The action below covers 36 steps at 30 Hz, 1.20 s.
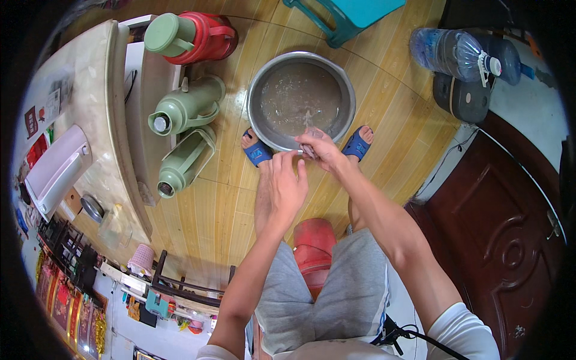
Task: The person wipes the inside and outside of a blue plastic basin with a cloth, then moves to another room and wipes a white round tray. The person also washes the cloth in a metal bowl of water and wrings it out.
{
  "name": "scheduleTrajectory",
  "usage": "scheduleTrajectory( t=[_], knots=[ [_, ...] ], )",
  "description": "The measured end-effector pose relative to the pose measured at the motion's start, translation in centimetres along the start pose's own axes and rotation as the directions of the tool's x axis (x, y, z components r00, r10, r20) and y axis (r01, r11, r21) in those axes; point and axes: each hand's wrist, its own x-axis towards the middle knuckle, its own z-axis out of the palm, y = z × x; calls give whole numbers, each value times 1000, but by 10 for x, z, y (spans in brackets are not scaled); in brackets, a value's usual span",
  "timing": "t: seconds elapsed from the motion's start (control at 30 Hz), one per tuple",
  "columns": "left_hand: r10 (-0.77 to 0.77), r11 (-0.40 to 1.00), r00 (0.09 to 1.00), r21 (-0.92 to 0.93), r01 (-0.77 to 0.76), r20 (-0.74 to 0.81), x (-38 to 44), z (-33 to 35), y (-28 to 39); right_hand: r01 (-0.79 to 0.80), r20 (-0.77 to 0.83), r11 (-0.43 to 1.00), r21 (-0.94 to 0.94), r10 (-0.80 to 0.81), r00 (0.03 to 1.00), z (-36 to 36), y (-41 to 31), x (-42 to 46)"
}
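A large round metal basin (257, 127) stands on the floor between the feet, holding murky brownish water (297, 94). At its near rim my right hand (321, 146) is closed around a limp, greyish-pink soft piece (308, 152); what it is cannot be made out. A strand hangs from it over the water. My left hand (288, 173) is held palm down just left of it, fingertips close to the right hand. A tiny pale bit (300, 152) shows at its index fingertip; whether the fingers pinch it is unclear.
Left stand a red thermos flask (202, 38) and green thermos flasks (193, 105), beside a stone-topped table (108, 112). A teal plastic stool (355, 18) is ahead. Large water bottles (450, 54) stand right, near a dark wooden door (499, 216). A red bucket (315, 247) sits between the legs.
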Motion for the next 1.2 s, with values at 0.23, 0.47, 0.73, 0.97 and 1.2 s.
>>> scheduleTrajectory(
  t=[0.23,0.47,0.73,0.97,1.2],
  knots=[
    [-152,975,988,-160,153,20,10,20,-25,5,-115,938,-347,-48,992,14,-11,8],
    [-264,923,958,-257,286,116,17,18,-14,60,-215,803,-593,-229,949,14,-6,26],
    [-449,689,881,-570,447,149,40,28,-28,320,241,215,-923,-325,914,19,-13,8],
    [-268,522,903,-737,429,336,44,27,-63,651,569,249,-718,-329,753,8,-34,-25],
    [-214,429,792,-673,603,572,45,-3,-57,533,551,-143,-834,-184,814,-1,-53,-42]
  ],
)
